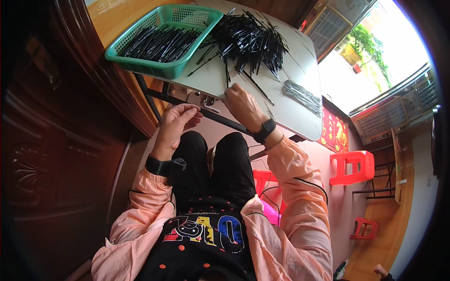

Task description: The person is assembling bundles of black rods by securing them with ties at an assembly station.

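My left hand is raised over my lap, just off the table's front edge. Its thumb and fingers are pressed together, and anything between them is too small to make out. My right hand is at the table edge with its fingers closed. Its fingertips meet the near end of a thin black strip that runs out from a large loose pile of similar glossy black strips. Another single black strip lies slantwise beyond that hand. To its right rests a bundle of thin silvery wires.
A green plastic basket holding many black strips stands at the left of the white table. Dark metal table legs are below it. Red stools stand on the floor to the right. A carved wooden door is close on the left.
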`<state>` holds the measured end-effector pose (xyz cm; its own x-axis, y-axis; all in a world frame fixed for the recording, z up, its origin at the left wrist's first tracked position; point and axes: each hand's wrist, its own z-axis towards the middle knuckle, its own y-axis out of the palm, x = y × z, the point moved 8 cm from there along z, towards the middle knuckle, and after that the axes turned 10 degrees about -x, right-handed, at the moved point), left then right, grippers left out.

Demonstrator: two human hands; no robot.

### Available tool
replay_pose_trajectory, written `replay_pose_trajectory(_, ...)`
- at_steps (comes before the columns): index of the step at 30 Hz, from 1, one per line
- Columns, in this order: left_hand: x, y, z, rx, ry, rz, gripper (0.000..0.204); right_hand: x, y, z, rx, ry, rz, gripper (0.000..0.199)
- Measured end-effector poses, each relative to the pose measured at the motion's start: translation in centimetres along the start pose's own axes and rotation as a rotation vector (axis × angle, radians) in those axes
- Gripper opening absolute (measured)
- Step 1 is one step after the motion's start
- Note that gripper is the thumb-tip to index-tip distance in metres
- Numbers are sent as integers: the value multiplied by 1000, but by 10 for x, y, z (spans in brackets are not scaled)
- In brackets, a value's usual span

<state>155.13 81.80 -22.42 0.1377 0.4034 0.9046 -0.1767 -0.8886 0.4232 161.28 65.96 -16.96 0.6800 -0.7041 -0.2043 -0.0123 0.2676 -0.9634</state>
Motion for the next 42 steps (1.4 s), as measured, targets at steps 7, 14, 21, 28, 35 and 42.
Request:
replay_pose_trajectory(7, -4, 20, 20, -49, 0, 80, 14, 14, -22, -27, 59, 114, 138, 16)
replay_pose_trajectory(14, 5, 49, 24, -40, 85, 200, 14, 39, -16, 11, 17, 225, 25, 19)
replay_pose_trajectory(21, 23, 39, 16, -17, 158, 439, 14, 60, -33, -15, -61, 348, 27, 22)
replay_pose_trajectory(28, 15, 46, 30, -6, 191, 464, 15, 76, -64, -68, 5, 324, 219, 17)
replay_pose_trajectory(35, 5, 42, 31, 28, -46, 170, 23, 51, -73, -94, -125, 72, 363, 11)
replay_pose_trajectory(42, -27, 40, 28, -115, -311, -307, 31, 46, -67, -106, -145, -58, 225, 8)
